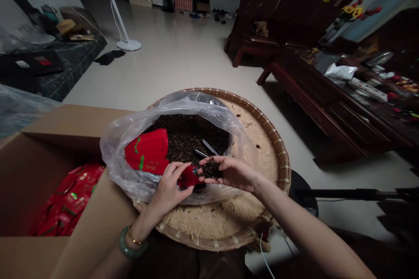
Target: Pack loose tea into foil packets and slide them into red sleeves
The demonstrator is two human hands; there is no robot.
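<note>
My left hand grips a small red packet between thumb and fingers, its mouth facing right. Cupped beside that mouth, my right hand holds a heap of dark loose tea leaves. Both hands are over the near rim of a clear plastic bag, which is filled with the same dark leaves. A stack of flat red packets lies on the leaves at the left inside the bag. Two metal handles, perhaps of tongs, stick out near my right fingers.
Under the bag is a round woven bamboo tray with scattered leaves. At left, an open cardboard box contains several red packets. A dark wooden table stands right; a white stand base is farther back.
</note>
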